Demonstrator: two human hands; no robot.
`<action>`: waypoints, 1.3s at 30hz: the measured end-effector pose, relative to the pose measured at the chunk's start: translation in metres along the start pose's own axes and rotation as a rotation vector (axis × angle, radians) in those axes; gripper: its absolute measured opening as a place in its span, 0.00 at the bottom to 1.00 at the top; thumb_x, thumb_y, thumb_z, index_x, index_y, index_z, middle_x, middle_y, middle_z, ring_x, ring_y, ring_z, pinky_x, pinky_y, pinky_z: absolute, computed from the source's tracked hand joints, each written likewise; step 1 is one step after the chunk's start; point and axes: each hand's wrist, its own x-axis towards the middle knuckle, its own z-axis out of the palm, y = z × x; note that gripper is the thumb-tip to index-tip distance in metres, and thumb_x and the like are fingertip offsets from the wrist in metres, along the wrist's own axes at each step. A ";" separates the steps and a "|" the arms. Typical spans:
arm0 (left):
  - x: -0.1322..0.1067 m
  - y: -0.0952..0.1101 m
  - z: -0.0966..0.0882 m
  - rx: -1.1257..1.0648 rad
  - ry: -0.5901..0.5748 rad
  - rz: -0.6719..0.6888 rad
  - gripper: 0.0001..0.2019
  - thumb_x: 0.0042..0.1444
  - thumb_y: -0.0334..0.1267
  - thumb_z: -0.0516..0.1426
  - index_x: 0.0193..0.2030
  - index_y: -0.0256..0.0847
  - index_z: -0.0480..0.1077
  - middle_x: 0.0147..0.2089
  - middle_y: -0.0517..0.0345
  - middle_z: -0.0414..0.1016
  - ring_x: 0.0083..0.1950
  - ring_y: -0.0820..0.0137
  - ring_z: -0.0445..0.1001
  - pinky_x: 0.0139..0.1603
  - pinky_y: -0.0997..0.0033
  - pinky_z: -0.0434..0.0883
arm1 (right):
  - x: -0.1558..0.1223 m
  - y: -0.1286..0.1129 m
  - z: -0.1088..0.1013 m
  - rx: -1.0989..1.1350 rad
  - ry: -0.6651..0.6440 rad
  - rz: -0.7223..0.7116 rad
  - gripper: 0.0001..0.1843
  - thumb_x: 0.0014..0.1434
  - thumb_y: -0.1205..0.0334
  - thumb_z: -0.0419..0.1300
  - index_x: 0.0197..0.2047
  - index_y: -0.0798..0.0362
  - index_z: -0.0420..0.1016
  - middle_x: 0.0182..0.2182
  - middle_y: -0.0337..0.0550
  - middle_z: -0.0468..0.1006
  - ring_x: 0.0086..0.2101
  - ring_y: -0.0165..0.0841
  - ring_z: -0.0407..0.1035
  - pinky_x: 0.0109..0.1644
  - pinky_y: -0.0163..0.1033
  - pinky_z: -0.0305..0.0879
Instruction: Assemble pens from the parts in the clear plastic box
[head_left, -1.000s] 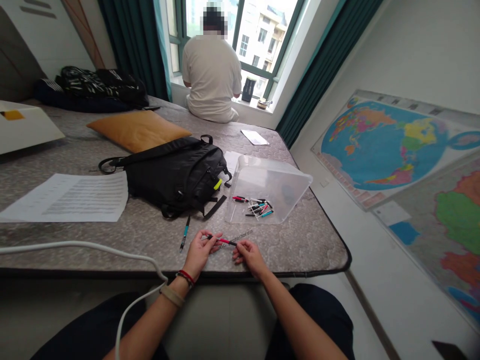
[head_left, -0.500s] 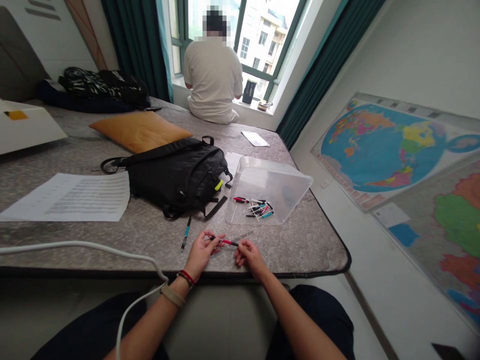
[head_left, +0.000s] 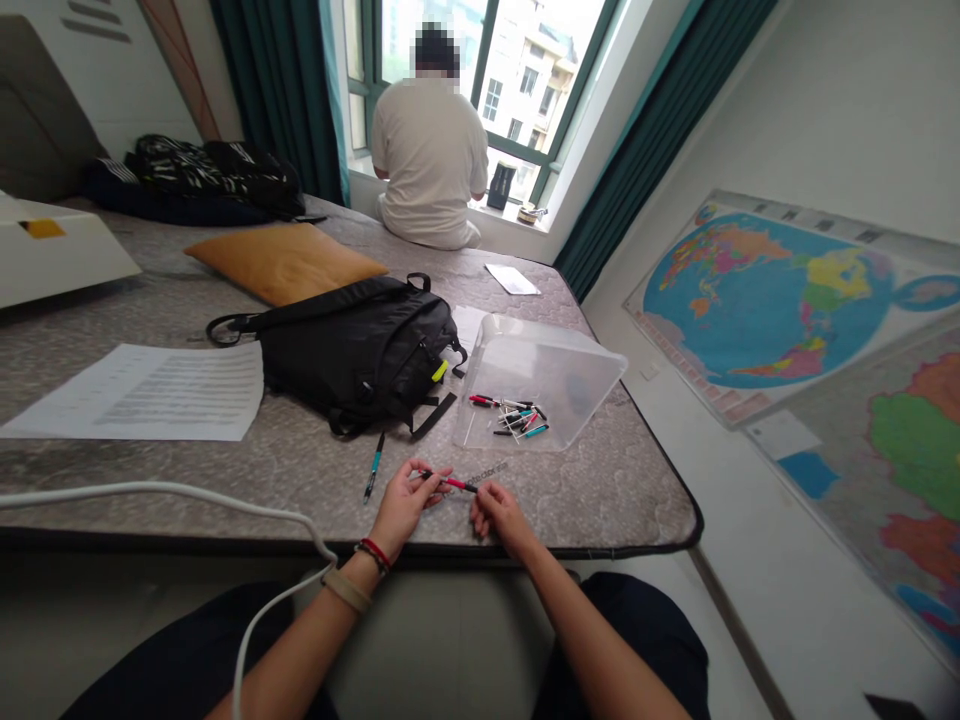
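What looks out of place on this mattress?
The clear plastic box seems tipped on its side near the edge of the mattress, with pens jumbled at its near end. One teal pen lies apart from them, beside the black backpack.

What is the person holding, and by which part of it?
A slim red-and-black pen, held at its black end by the left hand's fingers, at the other end by the right hand.

Teal curtains (head_left: 281, 90) framing a bright window (head_left: 480, 90).
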 end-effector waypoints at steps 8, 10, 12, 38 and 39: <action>0.002 -0.001 -0.002 0.022 0.004 0.004 0.22 0.49 0.47 0.67 0.39 0.43 0.57 0.47 0.47 0.81 0.38 0.67 0.82 0.38 0.71 0.76 | -0.002 -0.002 -0.002 -0.013 -0.035 0.014 0.27 0.57 0.36 0.58 0.28 0.53 0.66 0.18 0.36 0.72 0.15 0.24 0.62 0.17 0.28 0.54; 0.002 0.000 -0.002 0.030 0.002 0.003 0.23 0.49 0.48 0.67 0.39 0.43 0.57 0.46 0.48 0.82 0.38 0.66 0.82 0.38 0.71 0.75 | -0.003 -0.004 -0.003 0.011 -0.055 0.033 0.26 0.58 0.37 0.58 0.28 0.53 0.67 0.19 0.37 0.73 0.14 0.24 0.61 0.16 0.29 0.50; 0.001 0.001 -0.001 0.054 -0.023 0.002 0.22 0.49 0.48 0.66 0.38 0.43 0.58 0.46 0.48 0.82 0.38 0.67 0.81 0.38 0.71 0.74 | -0.005 -0.007 -0.006 0.061 -0.068 0.055 0.24 0.59 0.39 0.57 0.26 0.53 0.66 0.17 0.36 0.71 0.13 0.24 0.58 0.16 0.30 0.47; -0.022 0.021 0.001 0.780 -0.409 0.407 0.08 0.61 0.36 0.53 0.38 0.46 0.74 0.48 0.54 0.80 0.52 0.62 0.76 0.53 0.66 0.69 | -0.003 -0.007 -0.014 0.303 -0.014 0.120 0.27 0.57 0.44 0.59 0.18 0.47 0.50 0.11 0.28 0.48 0.14 0.26 0.47 0.19 0.35 0.41; -0.022 0.021 0.000 0.824 -0.400 0.421 0.09 0.61 0.36 0.53 0.39 0.45 0.75 0.47 0.54 0.81 0.50 0.63 0.77 0.52 0.67 0.69 | -0.003 -0.007 -0.014 0.293 0.002 0.110 0.28 0.58 0.43 0.58 0.18 0.47 0.49 0.11 0.28 0.48 0.14 0.26 0.46 0.19 0.34 0.41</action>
